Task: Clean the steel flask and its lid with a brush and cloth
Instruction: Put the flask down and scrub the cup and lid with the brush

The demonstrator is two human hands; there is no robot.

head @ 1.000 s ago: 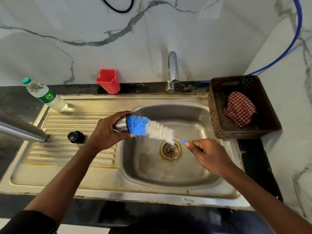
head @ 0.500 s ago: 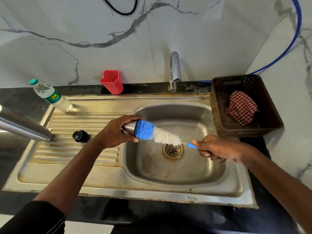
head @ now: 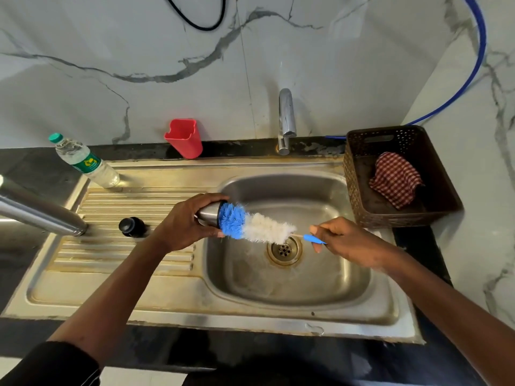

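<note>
Left hand (head: 181, 221) is gripping round the steel lid (head: 207, 215) body (rigid, light, probably slippery wet); right hand (head: 351, 243) is pinching the brush (head: 264, 231) handle.

The left hand (head: 184, 222) covers most of the steel lid (head: 209, 215), which hides the tip of the brush (head: 259, 229). The flask (head: 41, 211) runs past the left edge.

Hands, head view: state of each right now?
Left hand: grips the steel lid.
Right hand: pinches the brush by its handle.

text: none legible | plastic bottle (head: 86, 162) label: green, print too small
</note>
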